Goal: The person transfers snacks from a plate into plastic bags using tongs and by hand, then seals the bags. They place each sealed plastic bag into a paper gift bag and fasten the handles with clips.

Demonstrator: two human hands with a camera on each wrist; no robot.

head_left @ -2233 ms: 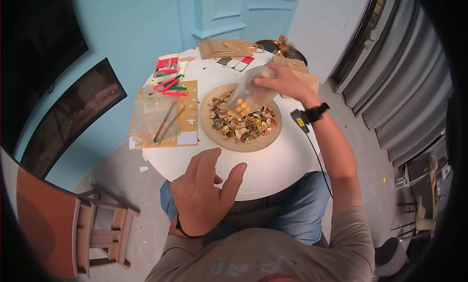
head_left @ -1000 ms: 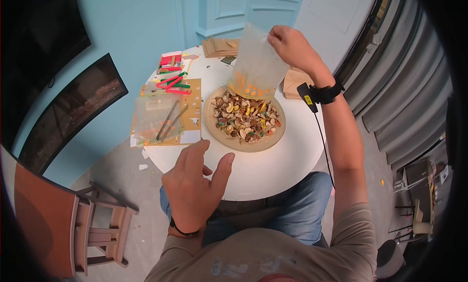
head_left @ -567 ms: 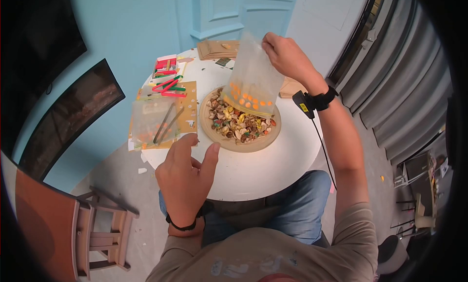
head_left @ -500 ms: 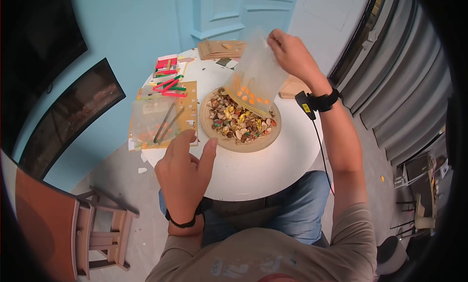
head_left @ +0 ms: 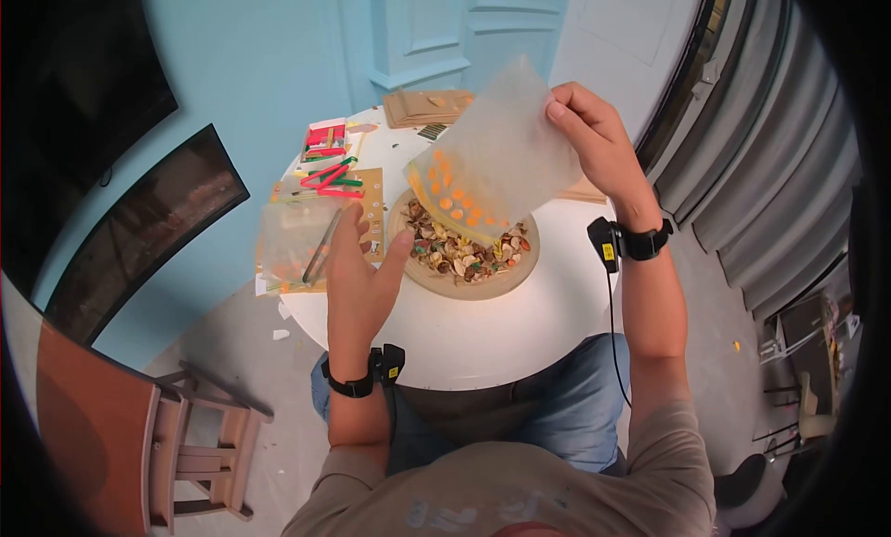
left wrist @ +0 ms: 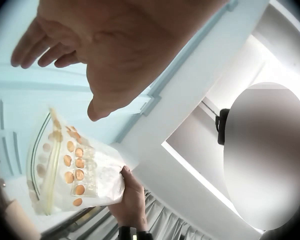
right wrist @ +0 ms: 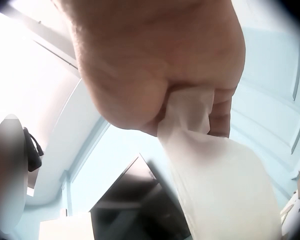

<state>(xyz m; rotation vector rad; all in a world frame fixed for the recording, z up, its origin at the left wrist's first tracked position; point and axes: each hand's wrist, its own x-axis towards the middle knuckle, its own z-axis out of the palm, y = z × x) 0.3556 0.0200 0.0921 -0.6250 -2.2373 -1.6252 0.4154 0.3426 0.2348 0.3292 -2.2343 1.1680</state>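
My right hand [head_left: 601,147] pinches a frosted zip bag [head_left: 515,147] by its closed end; in the right wrist view the bag's film [right wrist: 222,175] is bunched between thumb and fingers. The bag is printed with orange dots, and its zip edge [left wrist: 52,175] hangs lower, tilted over the round tan plate [head_left: 445,284]. A pile of small dried-looking pieces [head_left: 464,254] in brown, cream and yellow covers the plate. My left hand [head_left: 360,282] holds nothing, fingers extended and thumb apart, left of the plate and apart from the bag; its palm shows in the left wrist view.
Left on the white round table [head_left: 501,337] lie another dotted bag [head_left: 292,235], tweezers [head_left: 322,247] and red and green strips [head_left: 327,177]. A box with red contents [head_left: 325,138] and folded brown paper bags [head_left: 422,108] lie farther back. A wooden chair [head_left: 209,453] stands at left.
The right hand has shifted right and a little nearer with the bag, whose zip edge has swung up and left over the plate. The left hand has risen forward toward the bag.
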